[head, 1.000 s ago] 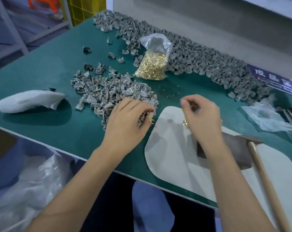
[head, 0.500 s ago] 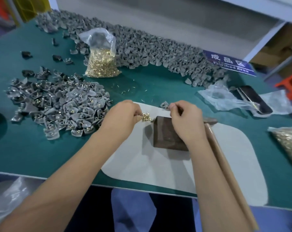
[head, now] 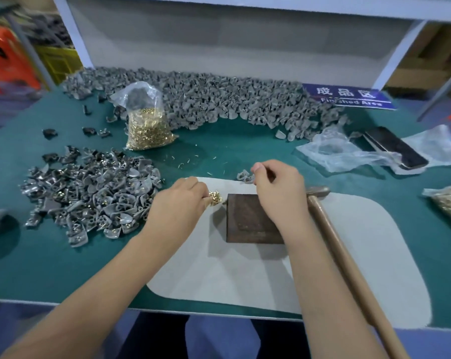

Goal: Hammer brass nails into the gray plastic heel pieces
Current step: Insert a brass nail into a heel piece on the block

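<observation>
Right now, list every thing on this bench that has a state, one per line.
left hand: pinching a cluster of brass nails
right hand: fingers curled, contents hidden
hammer: lying idle on the mat
metal block: flat on the mat, nothing on its visible part
nail bag: open-topped, upright
phone: screen dark

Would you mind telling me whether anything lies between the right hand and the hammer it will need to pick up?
Nothing visible does. The hammer lies on the white mat just right of the right hand, its handle running alongside that forearm. The dark block sits on the hand's other side.
</observation>
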The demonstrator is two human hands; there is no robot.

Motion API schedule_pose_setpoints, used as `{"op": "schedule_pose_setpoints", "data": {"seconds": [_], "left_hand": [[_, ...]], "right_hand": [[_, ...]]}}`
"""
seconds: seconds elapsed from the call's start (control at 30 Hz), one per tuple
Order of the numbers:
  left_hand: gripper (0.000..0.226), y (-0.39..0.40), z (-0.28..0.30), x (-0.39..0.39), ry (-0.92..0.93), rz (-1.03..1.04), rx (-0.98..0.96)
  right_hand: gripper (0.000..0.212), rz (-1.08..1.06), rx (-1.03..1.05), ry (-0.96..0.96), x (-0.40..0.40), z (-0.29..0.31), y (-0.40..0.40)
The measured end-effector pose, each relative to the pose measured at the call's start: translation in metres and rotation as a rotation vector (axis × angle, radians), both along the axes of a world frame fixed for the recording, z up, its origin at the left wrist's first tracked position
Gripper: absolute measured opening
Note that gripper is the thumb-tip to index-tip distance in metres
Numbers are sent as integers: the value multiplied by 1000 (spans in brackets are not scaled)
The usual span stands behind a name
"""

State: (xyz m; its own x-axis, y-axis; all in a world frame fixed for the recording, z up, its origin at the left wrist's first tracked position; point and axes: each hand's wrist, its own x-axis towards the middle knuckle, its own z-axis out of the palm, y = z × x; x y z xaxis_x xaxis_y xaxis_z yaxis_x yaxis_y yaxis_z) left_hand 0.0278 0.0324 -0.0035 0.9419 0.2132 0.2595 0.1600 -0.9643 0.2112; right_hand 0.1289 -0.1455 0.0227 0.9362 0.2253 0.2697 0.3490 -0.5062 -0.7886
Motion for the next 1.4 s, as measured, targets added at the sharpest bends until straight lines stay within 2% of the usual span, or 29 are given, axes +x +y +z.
{"op": "schedule_pose_setpoints", "data": {"seconds": [0.1, 0.27, 0.33, 0.43, 0.57, 0.8, 0.93, 0.97, 1.03, 1.1, 1.23, 1.4], "left_hand": [[10, 2, -3, 0, -11, -17, -147], [15, -13, -4, 4, -248, 13, -707], [18, -23, 6, 17, -235, -29, -831], [24, -40, 24, 33, -174, -118, -982], [33, -44, 37, 47, -91, -158, -1092], [34, -27, 43, 59, 55, -194, -1053], [26, -23, 34, 70, -56, -177, -1032], [19, -23, 28, 74, -104, -175, -972], [11, -21, 17, 80, -107, -176, -716], [25, -18, 5, 84, -32, -182, -480], [39, -13, -3, 87, 5, -221, -366], [35, -15, -1, 86, -22, -254, -276]], "right_hand": [[26, 12, -8, 25, -1, 0, 1], [14, 111, -31, 68, -6, 2, -1], [10, 193, 40, 64, -6, 3, -5], [17, 292, 172, 85, -4, 5, -12], [18, 279, 358, 148, -3, 7, -17], [16, 220, 393, 160, 0, 4, -15], [15, 74, 442, 165, 4, -1, -14], [15, 8, 490, 180, 6, -3, -12], [15, -84, 576, 207, 8, -5, -11], [12, -123, 568, 195, 9, -8, -10], [6, -98, 432, 144, 10, -9, -7], [2, -111, 383, 136, 8, -7, -6]]}}
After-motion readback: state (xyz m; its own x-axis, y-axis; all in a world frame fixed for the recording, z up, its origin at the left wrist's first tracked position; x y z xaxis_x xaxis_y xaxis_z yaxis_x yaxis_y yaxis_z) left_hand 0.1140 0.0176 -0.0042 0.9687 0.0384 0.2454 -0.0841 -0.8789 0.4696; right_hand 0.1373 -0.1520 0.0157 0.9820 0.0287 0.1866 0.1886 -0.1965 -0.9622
